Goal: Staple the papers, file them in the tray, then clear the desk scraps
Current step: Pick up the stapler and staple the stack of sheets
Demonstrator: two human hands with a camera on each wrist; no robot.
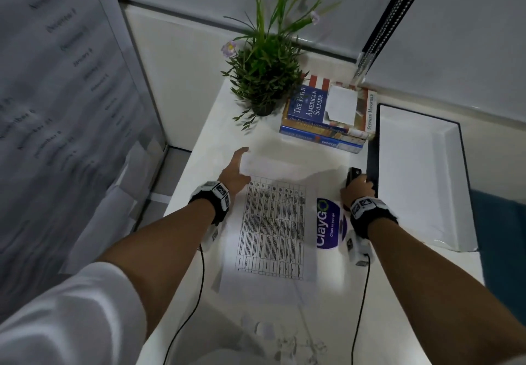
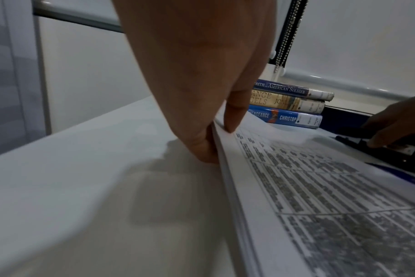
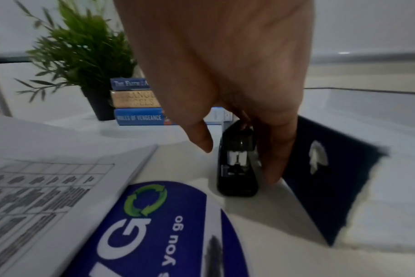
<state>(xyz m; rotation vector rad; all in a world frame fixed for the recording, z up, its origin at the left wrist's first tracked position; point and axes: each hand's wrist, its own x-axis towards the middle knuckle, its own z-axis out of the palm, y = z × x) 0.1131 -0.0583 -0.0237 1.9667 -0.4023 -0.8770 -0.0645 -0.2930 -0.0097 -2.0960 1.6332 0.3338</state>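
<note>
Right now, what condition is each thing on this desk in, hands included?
Papers: stacked flat, far left corner lifted, not yet stapled as far as shows.
Left hand: pinches that corner.
Stapler: on the desk beside the tray, closed.
Right hand: fingers curl round the stapler.
Tray: no papers in it.
Books: three, stacked, closed.
Plant: upright in its pot.
Scraps: lying on the desk's near edge.

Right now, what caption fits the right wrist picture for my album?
Right hand closes around the black stapler beside the papers and dark tray.
</note>
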